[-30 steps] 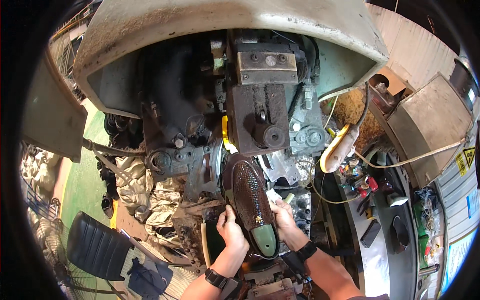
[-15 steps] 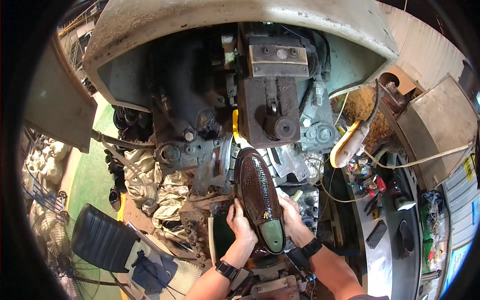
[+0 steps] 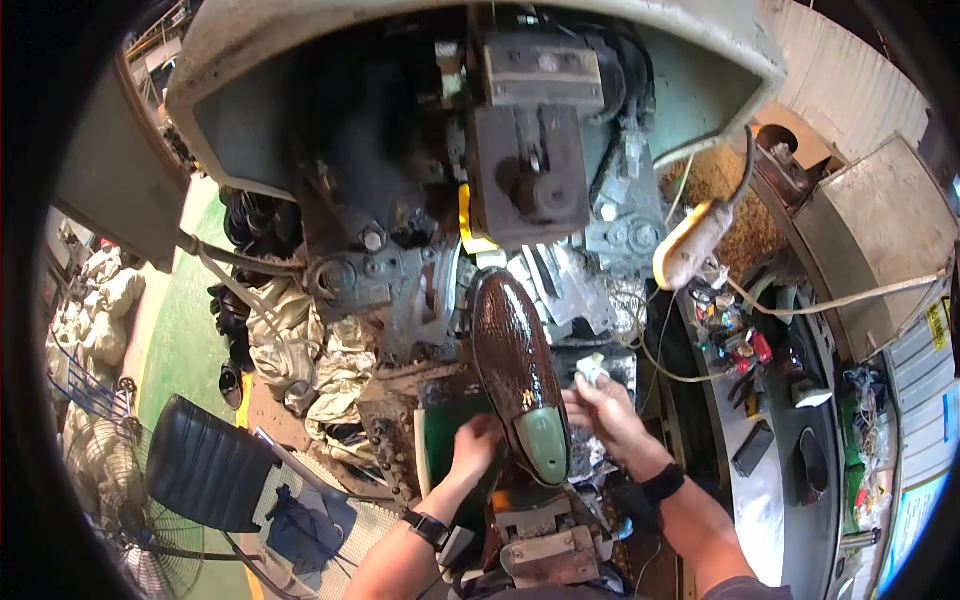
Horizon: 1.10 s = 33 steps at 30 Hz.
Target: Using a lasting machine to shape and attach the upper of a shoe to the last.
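Note:
A glossy dark brown shoe upper [image 3: 507, 345] with a scaly texture sits on a green shoe last [image 3: 543, 447], toe pointing away into the machine [image 3: 530, 190]. A small gold ornament is near its opening. To the left of the heel is my left hand [image 3: 474, 446]; its fingers are blurred and partly in shadow, so their grip does not show. On the other side, my right hand [image 3: 615, 420] is beside the upper, pinching a small white wad [image 3: 592, 369] between thumb and fingers.
A lamp-like pale device [image 3: 692, 245] hangs on a cable at the right. Beyond it a bench [image 3: 757, 510] carries tools, a dark phone-like slab [image 3: 753, 448] and shoe parts. At left are a black chair [image 3: 205, 465], a wire fan [image 3: 110, 510] and pale sacks [image 3: 285, 350].
Both hands have come off the sides of the shoe upper. My right hand moved outward with the white wad, and my left hand shifted slightly beside the heel. The whole view tilted a little.

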Available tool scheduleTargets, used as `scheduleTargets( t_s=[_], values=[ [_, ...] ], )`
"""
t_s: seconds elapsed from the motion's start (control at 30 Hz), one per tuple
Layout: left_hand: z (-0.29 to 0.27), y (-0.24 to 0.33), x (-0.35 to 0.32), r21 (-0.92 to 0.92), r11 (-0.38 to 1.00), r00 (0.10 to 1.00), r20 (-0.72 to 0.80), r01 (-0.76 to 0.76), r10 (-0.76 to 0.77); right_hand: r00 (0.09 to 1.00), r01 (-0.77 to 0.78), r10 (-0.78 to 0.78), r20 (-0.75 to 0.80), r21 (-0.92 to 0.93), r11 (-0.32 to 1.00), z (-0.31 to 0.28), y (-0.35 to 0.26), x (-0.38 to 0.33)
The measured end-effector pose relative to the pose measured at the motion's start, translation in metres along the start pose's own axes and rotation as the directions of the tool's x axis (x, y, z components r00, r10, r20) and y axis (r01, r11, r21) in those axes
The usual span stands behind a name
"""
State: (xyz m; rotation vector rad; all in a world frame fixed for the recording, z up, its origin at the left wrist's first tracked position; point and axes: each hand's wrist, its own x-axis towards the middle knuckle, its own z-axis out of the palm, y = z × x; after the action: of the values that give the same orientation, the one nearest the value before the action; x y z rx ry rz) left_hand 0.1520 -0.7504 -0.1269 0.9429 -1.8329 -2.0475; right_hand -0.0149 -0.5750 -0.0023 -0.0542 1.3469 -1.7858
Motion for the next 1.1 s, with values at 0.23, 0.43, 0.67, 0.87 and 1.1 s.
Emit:
scheduleTargets(
  t_s=[0.23,0.43,0.67,0.87,1.1],
  values=[
    [0.013,-0.121,-0.004,0.691,0.454,0.824,0.51,-0.563,0.247,0.999,0.043,-0.043,0.023,-0.003,0.999,-0.001,-0.015,-0.029],
    [0.014,-0.055,-0.044,0.776,0.465,0.891,0.45,-0.426,0.064,0.993,0.114,-0.114,-0.028,-0.012,0.993,-0.013,-0.029,-0.051],
    [-0.039,-0.017,-0.076,0.544,0.83,0.988,0.139,-0.128,0.061,0.991,0.132,-0.132,0.0,-0.009,0.991,0.007,-0.034,-0.074],
    [-0.075,0.046,-0.166,0.565,0.696,0.877,0.116,-0.444,0.466,0.986,0.165,-0.165,0.032,-0.013,0.986,0.018,-0.028,-0.103],
    [-0.157,0.171,-0.245,0.023,0.786,0.773,-0.168,-0.618,0.612,0.945,0.328,-0.326,0.037,-0.124,0.937,0.016,-0.01,-0.156]
  ],
)
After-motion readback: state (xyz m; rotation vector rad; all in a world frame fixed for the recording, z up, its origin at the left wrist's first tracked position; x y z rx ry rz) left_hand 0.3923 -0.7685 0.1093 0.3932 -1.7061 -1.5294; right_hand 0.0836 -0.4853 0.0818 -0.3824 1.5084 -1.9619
